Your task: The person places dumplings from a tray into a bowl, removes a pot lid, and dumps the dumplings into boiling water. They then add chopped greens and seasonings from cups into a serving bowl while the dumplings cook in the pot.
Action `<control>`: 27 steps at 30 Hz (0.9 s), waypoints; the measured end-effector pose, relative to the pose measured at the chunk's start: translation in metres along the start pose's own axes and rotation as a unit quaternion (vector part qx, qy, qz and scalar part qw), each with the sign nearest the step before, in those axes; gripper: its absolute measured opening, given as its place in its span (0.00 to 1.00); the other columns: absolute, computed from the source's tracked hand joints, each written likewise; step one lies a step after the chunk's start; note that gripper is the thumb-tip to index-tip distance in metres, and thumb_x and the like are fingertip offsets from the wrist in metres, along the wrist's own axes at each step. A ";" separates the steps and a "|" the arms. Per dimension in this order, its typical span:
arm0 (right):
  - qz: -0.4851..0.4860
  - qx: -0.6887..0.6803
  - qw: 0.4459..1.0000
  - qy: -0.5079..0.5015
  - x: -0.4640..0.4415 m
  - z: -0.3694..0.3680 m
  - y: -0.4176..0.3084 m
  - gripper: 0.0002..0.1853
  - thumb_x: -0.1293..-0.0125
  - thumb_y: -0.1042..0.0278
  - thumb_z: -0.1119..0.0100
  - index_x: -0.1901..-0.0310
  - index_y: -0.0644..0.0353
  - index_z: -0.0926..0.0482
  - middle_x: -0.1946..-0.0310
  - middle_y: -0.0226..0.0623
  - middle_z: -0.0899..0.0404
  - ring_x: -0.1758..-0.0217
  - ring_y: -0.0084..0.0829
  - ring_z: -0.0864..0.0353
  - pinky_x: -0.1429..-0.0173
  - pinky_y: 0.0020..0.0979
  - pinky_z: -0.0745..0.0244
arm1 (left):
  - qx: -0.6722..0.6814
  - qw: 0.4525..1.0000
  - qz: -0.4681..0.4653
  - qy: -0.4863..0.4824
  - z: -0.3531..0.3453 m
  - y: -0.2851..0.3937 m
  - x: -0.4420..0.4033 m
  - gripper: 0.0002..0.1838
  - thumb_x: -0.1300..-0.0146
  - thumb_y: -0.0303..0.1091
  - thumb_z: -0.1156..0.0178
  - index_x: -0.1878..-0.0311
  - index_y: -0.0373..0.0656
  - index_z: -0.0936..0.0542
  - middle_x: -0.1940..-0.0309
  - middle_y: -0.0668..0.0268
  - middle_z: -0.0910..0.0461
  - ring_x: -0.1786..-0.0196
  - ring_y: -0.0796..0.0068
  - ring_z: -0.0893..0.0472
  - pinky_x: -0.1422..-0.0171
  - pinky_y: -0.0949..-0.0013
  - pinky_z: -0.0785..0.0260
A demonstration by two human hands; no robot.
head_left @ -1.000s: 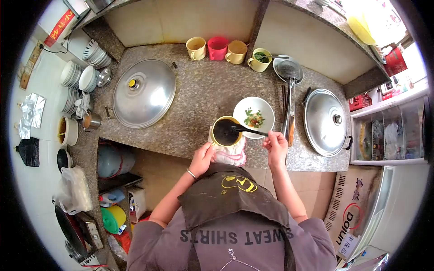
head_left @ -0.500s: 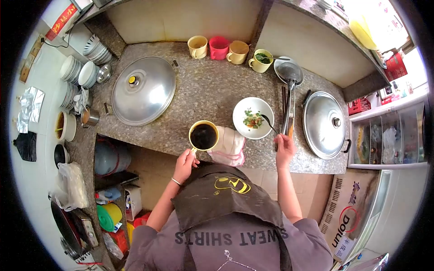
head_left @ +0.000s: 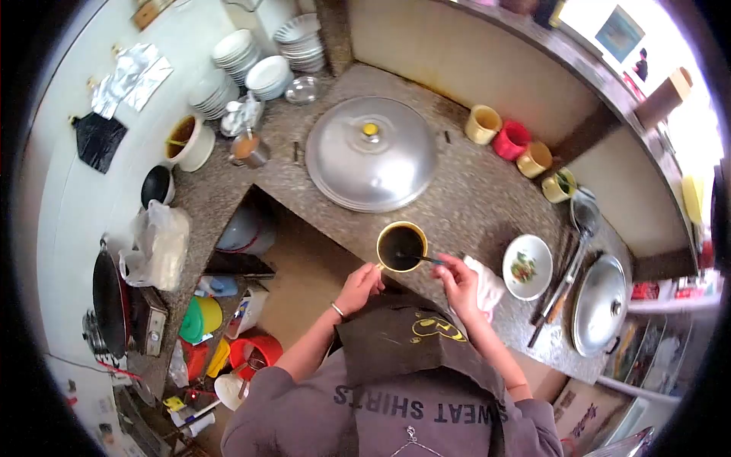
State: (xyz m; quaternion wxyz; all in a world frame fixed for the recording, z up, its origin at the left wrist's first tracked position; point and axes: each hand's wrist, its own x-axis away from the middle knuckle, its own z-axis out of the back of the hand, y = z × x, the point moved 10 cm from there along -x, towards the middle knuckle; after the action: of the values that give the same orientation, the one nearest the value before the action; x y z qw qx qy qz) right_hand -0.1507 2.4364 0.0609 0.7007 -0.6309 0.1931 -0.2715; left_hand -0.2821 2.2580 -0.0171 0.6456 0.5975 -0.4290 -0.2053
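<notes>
A yellow mug (head_left: 380, 247) of dark liquid is held by its handle in my left hand (head_left: 361, 285), at the counter's front edge. Between the fingers of my right hand (head_left: 460, 286) is a dark spoon (head_left: 428, 260); its far end dips into the mug, and the liquid hides the tip. To the right stands a white bowl (head_left: 541, 279) with chopped greens and reddish bits at its bottom. A folded pale cloth (head_left: 487, 286) lies beside my right hand, partly behind it.
A large domed metal lid (head_left: 369, 167) covers the counter behind the mug. Several cups line the back wall, including a red cup (head_left: 511, 142). On the right are a long-handled strainer (head_left: 585, 215) and a smaller lid (head_left: 601, 308). Stacked plates (head_left: 299, 42) stand far left.
My right hand has brought the spoon from the white bowl left into the mug. My left hand still holds the mug. The camera view has swung toward the left.
</notes>
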 end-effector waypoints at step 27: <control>-0.260 0.092 0.835 0.477 0.232 0.159 0.171 0.16 0.36 0.73 0.47 0.48 0.67 0.28 0.68 0.40 0.20 0.67 0.26 0.19 0.61 0.26 0.23 | 0.119 0.932 -0.040 0.341 0.401 -0.046 -0.172 0.11 0.33 0.41 0.52 0.66 0.45 0.34 0.75 0.68 0.31 0.70 0.74 0.26 0.66 0.71 0.31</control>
State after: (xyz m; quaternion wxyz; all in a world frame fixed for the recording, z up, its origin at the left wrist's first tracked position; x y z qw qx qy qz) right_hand 0.1510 2.4247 -0.0715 0.4803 -0.3832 0.3063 -0.7271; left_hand -0.6851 2.1442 -0.1466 0.6688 0.7204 -0.1800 0.0375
